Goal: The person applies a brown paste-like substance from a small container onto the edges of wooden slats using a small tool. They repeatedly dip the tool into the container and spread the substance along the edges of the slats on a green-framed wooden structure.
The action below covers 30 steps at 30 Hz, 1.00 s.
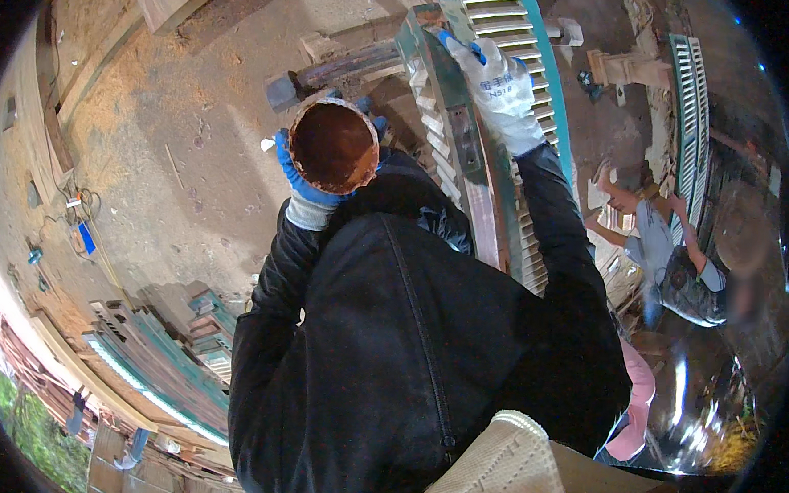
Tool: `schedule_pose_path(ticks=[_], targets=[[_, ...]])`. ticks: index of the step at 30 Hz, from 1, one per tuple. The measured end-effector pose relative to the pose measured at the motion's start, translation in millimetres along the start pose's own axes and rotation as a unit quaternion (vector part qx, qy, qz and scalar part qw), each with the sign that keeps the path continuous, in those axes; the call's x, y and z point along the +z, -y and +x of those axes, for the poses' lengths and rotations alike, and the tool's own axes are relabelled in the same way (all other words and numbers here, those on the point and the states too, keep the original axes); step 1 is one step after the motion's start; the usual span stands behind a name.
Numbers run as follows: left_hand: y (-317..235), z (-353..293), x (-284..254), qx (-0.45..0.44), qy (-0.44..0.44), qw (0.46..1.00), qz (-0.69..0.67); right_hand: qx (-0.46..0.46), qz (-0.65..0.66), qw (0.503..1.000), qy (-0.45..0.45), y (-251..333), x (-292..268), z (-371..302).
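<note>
My left hand (306,184), in a blue-and-white glove, is wrapped round a round, open-topped pot (374,169). Reddish-brown stuff coats the inside of the pot, and its rim is crusted. On my right, my other gloved hand, the right hand (504,93), is closed over the top edge of a worn green louvered shutter (465,140). The undersides of its fingers are hidden, so anything small beneath them cannot be made out. Just beyond that hand lies a second louvered shutter (550,69) with a teal frame and pale slats.
A wooden beam (341,71) runs under the shutters. Stacked shutters (151,366) lie at the lower left, near cables (84,205) on the dusty floor. At the right, a person (672,259) bends by another louvered shutter (690,124). Timber (46,158) lies at the far left.
</note>
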<state>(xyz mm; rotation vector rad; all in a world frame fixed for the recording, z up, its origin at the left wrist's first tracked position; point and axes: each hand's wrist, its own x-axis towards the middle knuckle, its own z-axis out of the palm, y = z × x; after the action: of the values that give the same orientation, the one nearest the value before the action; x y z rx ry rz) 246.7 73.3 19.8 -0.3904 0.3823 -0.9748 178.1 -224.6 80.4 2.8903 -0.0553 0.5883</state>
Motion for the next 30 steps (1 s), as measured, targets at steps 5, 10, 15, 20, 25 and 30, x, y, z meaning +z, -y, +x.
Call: schedule_pose_path(ticks=[5, 10, 15, 20, 25, 30], targets=[[-3, -3, -5, -0.007, -0.012, 1.000, -0.001, 0.021, -0.014, 1.000, 0.013, -5, -3, 4], [-9, -4, -12, 0.024, -0.032, 0.998, 0.042, 0.021, 0.015, 0.999, 0.033, -5, -5, -2], [-20, -12, -30, 0.021, -0.063, 0.994, 0.092, 0.049, -0.068, 0.993, 0.077, 0, -12, 4], [-11, -6, -14, 0.028, -0.052, 0.992, 0.108, 0.042, 0.019, 0.998, 0.039, 1, -17, -6], [-17, -8, -15, 0.023, -0.076, 0.989, 0.124, 0.134, 0.064, 0.985, 0.087, 11, -36, -1], [-15, -4, -14, 0.016, -0.039, 0.997, 0.067, 0.137, 0.055, 0.979, 0.143, 19, -30, -1]])
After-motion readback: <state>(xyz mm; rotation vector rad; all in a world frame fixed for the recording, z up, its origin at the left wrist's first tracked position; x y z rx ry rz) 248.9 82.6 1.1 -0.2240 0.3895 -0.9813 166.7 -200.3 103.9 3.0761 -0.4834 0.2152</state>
